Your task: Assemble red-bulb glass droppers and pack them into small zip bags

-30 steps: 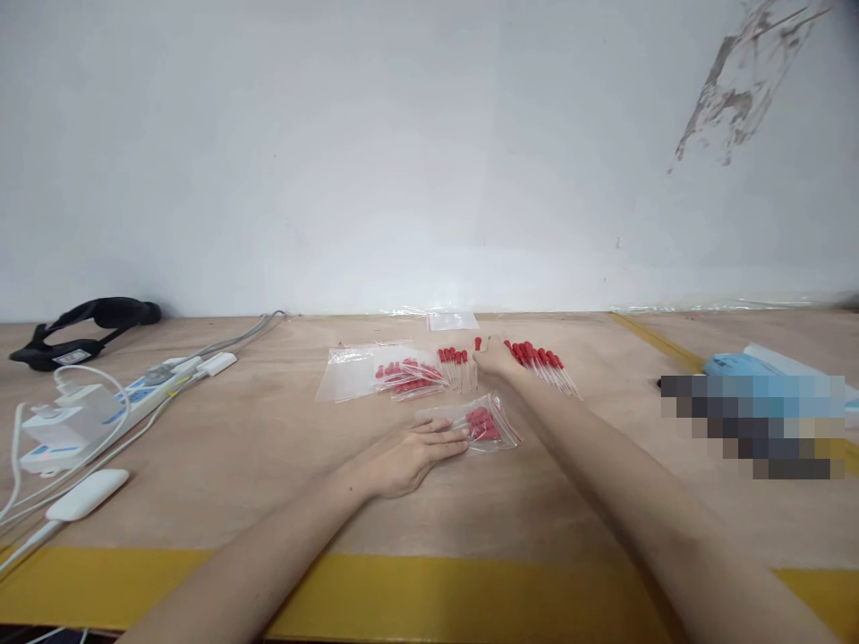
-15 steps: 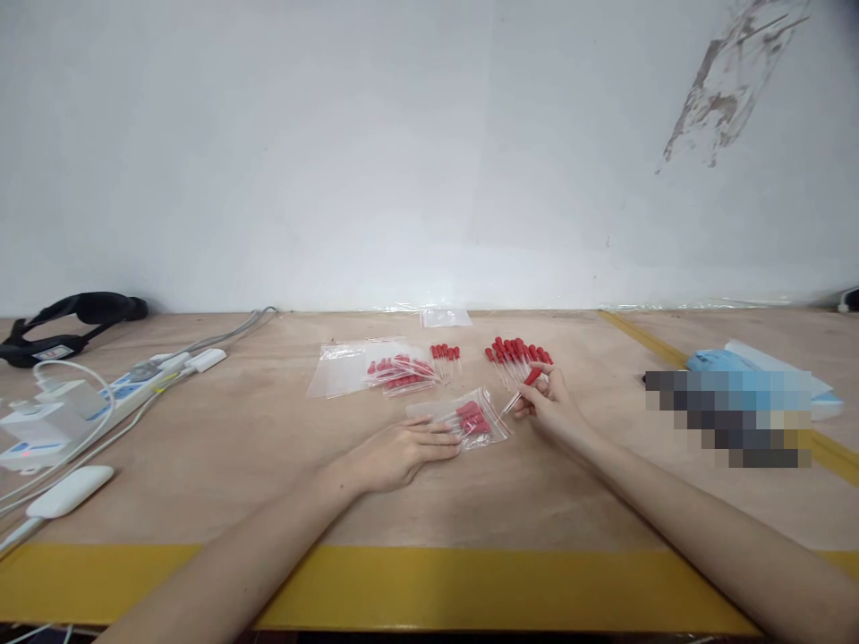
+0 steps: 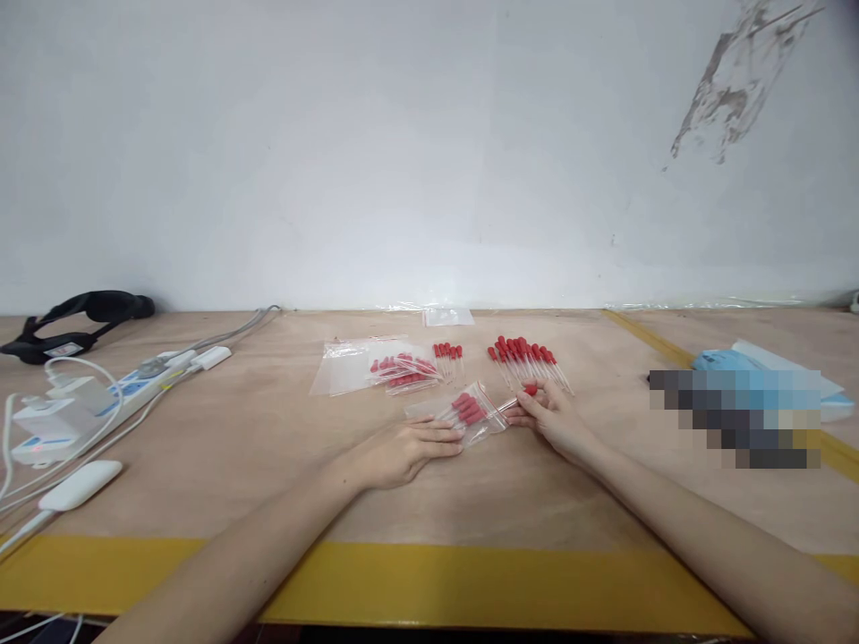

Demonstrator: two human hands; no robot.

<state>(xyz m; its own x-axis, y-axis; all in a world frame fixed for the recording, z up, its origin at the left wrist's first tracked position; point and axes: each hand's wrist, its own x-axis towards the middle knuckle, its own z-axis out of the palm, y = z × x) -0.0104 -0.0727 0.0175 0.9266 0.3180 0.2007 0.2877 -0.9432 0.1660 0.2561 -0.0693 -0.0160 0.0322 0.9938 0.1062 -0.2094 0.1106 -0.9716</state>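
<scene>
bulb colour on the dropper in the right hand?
Red, on the dropper in the right hand; head view.

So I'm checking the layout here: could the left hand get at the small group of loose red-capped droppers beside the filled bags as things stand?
Probably yes. The left hand lies flat on the clear bag, and the small group of droppers lies just beyond on the bare table, with only that flat bag between them.

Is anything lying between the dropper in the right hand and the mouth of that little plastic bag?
Nothing visible does. The right hand holds the red-bulbed dropper with its tip right at the small zip bag, which the left hand presses to the table.
</scene>
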